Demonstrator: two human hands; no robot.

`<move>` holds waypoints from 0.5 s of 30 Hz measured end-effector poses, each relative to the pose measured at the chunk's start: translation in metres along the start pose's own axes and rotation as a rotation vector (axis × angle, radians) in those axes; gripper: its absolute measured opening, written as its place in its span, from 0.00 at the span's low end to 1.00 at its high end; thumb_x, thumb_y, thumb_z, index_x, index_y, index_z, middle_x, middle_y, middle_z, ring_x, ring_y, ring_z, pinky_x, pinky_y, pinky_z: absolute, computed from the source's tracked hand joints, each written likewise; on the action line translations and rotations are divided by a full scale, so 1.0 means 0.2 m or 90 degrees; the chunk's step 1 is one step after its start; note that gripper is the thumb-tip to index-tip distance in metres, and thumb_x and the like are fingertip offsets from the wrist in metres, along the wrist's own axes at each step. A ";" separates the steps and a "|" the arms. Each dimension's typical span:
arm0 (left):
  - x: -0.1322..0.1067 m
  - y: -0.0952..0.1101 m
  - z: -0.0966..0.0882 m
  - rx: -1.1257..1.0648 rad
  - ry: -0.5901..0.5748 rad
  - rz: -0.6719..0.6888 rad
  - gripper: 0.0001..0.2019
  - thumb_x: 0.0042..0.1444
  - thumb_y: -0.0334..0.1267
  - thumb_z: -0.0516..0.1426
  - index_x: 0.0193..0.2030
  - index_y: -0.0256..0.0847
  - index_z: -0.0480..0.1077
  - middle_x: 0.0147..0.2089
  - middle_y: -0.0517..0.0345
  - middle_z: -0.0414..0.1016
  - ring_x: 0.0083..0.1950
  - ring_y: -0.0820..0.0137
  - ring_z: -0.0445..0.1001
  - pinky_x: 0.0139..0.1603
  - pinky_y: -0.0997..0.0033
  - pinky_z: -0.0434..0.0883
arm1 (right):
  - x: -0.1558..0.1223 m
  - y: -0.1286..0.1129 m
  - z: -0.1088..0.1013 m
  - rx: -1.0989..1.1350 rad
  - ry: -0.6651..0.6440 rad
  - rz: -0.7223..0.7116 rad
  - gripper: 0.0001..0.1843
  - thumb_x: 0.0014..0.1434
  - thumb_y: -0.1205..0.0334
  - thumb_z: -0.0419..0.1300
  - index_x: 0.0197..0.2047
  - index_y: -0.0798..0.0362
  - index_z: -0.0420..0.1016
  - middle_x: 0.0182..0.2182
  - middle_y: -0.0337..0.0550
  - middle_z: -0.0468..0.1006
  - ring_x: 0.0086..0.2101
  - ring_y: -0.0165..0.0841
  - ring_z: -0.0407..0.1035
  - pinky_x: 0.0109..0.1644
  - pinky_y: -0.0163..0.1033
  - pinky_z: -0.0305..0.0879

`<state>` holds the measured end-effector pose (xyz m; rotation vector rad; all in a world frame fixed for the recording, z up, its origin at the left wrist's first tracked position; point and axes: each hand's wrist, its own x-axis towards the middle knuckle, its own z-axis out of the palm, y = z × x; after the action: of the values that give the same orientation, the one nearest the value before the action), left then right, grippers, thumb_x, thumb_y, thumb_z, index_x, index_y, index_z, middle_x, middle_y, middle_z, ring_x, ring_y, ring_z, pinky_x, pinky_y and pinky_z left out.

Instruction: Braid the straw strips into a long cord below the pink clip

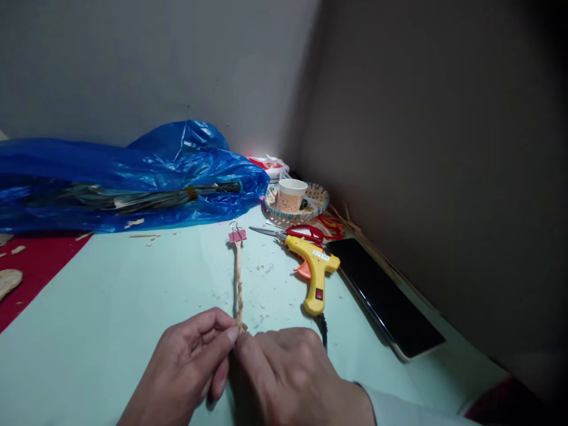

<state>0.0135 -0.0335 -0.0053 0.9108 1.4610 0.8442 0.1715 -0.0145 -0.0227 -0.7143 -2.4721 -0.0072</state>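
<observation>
A thin braided straw cord [238,278] lies stretched along the pale table, running away from me. Its far end is held by a pink binder clip [236,234]. My left hand [189,367] pinches the near end of the cord between thumb and fingers. My right hand [293,376] is closed against the same spot, its fingers pressed on the cord right beside the left hand. The strands under my fingers are hidden.
A yellow glue gun [314,273] lies right of the cord, with red-handled scissors [306,232] behind it. A paper cup [291,194] stands on a woven plate [320,198]. A dark phone [385,294] lies at the right wall. A blue plastic bag [133,177] holds straw.
</observation>
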 end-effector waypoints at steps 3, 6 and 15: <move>0.00 -0.01 0.00 -0.033 0.013 0.008 0.19 0.49 0.54 0.62 0.25 0.38 0.71 0.14 0.71 0.56 0.17 0.82 0.50 0.19 0.82 0.48 | 0.01 -0.01 -0.01 -0.028 0.024 -0.037 0.13 0.59 0.74 0.45 0.36 0.58 0.70 0.21 0.40 0.71 0.18 0.32 0.62 0.19 0.40 0.52; 0.00 -0.01 0.00 -0.059 0.029 0.000 0.15 0.46 0.49 0.65 0.25 0.38 0.72 0.16 0.69 0.59 0.19 0.81 0.54 0.20 0.83 0.51 | 0.01 -0.03 -0.03 -0.029 0.020 -0.054 0.13 0.62 0.75 0.46 0.37 0.60 0.71 0.22 0.41 0.73 0.19 0.32 0.64 0.20 0.40 0.53; -0.02 0.04 -0.01 -0.121 -0.007 -0.042 0.14 0.44 0.47 0.67 0.27 0.37 0.73 0.24 0.61 0.76 0.17 0.83 0.52 0.18 0.82 0.45 | 0.08 0.02 -0.17 0.333 -0.047 0.375 0.10 0.67 0.60 0.52 0.40 0.52 0.74 0.33 0.40 0.78 0.36 0.32 0.70 0.39 0.36 0.61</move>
<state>0.0120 -0.0344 0.0033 0.7202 1.3688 0.9103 0.1802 -0.0085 0.0142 -1.1690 -2.0912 0.8584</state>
